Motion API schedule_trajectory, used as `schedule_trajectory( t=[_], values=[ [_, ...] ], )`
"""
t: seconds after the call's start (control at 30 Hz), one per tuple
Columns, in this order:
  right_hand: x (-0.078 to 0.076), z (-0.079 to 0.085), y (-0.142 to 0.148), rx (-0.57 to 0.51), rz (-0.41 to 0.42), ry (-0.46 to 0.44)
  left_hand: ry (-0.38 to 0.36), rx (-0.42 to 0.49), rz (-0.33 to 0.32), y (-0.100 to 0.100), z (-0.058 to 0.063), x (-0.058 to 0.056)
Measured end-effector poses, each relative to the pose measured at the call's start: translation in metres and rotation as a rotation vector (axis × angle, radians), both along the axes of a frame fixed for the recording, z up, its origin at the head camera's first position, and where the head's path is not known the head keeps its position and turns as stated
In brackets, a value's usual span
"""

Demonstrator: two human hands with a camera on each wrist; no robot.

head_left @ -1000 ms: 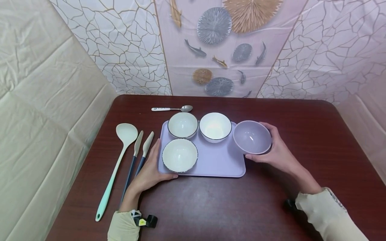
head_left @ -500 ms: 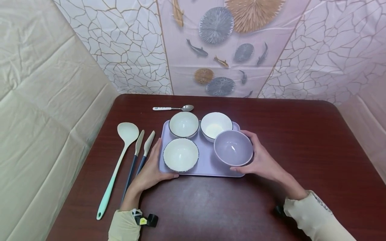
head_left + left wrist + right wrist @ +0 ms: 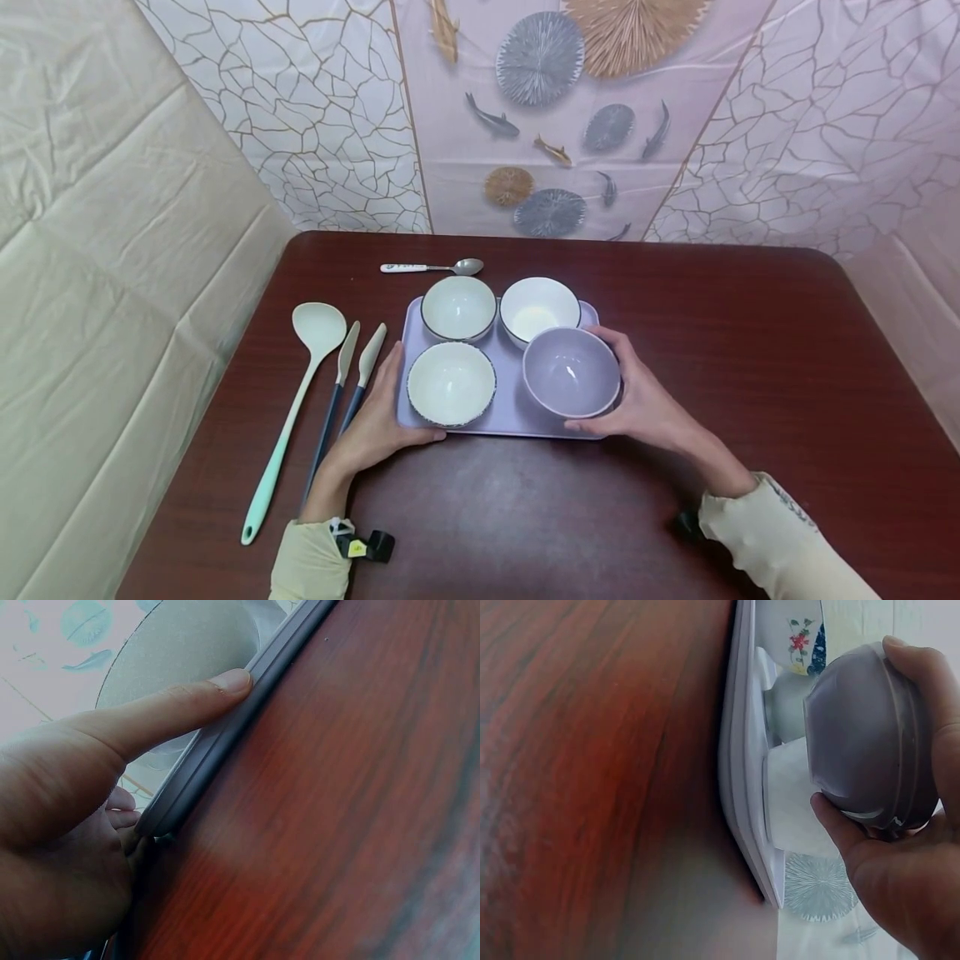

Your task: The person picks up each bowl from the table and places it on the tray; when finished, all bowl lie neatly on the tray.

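Note:
My right hand (image 3: 637, 392) grips a lilac bowl (image 3: 572, 371) by its right side, thumb at the front and fingers behind. In the right wrist view a gap shows between the bowl's base (image 3: 808, 746) and the lilac tray (image 3: 517, 421), so it hangs just above the tray's front right. My left hand (image 3: 378, 417) holds the tray's front left corner, its thumb (image 3: 187, 709) on the front rim. Three white bowls stand on the tray: a dark-rimmed one (image 3: 457, 308) at back left, another (image 3: 540, 308) at back right, and a speckle-rimmed one (image 3: 452, 383) at front left.
Left of the tray lie two blue-handled table knives (image 3: 345, 354) and a white ladle (image 3: 318, 329) with a mint handle. A teaspoon (image 3: 431, 267) lies behind the tray. The dark red wooden table (image 3: 750, 333) meets a patterned cloth (image 3: 551, 212) at the back.
My right hand has carried the lilac bowl leftward and toward the front, from the tray's right edge to over its front right part. My left hand stays at the tray corner.

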State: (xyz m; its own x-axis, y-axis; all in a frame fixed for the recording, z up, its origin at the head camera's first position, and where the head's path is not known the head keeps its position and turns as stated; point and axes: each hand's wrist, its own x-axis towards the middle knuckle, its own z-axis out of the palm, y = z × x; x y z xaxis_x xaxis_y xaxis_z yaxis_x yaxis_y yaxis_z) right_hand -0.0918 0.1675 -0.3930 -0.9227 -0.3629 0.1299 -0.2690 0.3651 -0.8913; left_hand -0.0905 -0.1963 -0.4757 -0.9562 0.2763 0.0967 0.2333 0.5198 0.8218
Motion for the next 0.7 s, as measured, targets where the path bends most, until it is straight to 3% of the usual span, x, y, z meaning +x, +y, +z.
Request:
schedule_trajectory(
  t=[0.27,0.7],
  values=[
    [0.001,-0.010,-0.003,-0.032,0.051,-0.003,-0.003,-0.001,0.002,0.000,0.000,0.000],
    [0.001,-0.018,-0.006,0.050,0.019,-0.010,0.004,-0.003,-0.002,0.000,0.001,0.000]
  ],
)
